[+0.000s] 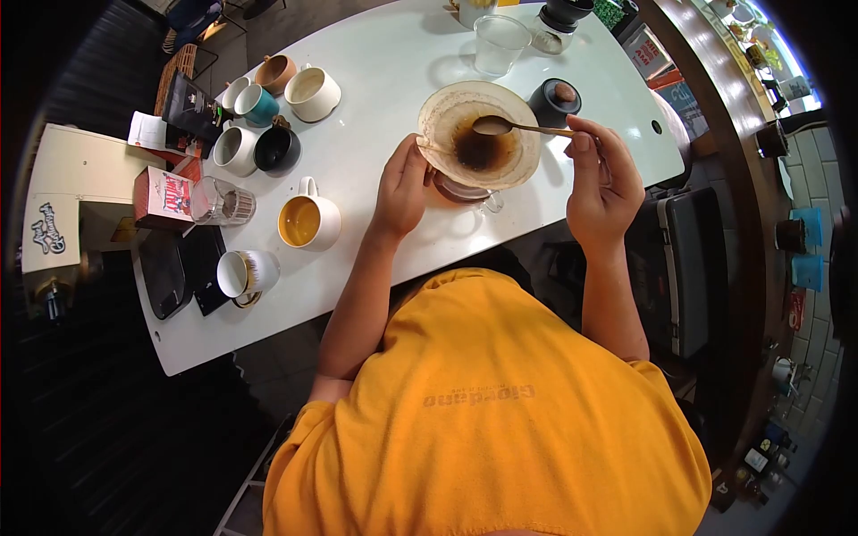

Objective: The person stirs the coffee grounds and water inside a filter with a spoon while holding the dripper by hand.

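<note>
A pale paper filter (438, 112) with dark brown wet coffee at its bottom stands open over a glass vessel (460, 190) near the table's front edge. My left hand (402, 189) is closed on the filter's left rim, fingertips pinching it. In my right hand (608, 179) is the handle of a spoon (492, 125), pinched between thumb and fingers. The spoon's bowl is over the inside of the filter, above the coffee. Just behind my right fingertips sits a dark round jar (554, 101) with a brown knob.
Several mugs stand at the left, among them a white mug (309, 221) with a yellow inside. Farther left are a clear glass (223, 202), a red and white box (164, 197) and a black phone (165, 272). A clear plastic cup (500, 46) stands at the back.
</note>
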Available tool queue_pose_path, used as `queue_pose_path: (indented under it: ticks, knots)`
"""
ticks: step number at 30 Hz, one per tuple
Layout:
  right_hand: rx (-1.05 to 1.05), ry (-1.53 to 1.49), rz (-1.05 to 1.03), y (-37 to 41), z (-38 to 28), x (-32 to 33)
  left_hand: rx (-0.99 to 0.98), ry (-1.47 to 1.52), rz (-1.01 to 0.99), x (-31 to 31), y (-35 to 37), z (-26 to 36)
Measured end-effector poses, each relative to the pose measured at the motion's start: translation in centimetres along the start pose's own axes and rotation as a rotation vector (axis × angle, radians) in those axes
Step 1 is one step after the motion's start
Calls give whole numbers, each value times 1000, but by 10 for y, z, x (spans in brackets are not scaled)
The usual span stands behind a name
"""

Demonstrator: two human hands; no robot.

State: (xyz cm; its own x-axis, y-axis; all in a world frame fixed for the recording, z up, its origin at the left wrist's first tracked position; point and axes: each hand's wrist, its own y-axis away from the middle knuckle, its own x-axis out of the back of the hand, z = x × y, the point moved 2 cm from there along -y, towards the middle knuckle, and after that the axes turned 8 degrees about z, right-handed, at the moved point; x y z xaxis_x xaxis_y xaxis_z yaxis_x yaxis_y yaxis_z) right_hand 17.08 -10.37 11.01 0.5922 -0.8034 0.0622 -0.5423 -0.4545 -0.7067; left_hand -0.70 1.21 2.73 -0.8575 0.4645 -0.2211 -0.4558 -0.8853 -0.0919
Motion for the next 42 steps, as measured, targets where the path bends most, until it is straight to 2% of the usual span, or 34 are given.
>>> queue_pose_path:
  ticks: [15,42]
  knots:
    - [46,94,-82,6,-8,-1,2,-16,0,1,0,0]
    - [25,77,-278,10,-6,1,-17,-8,3,1,0,0]
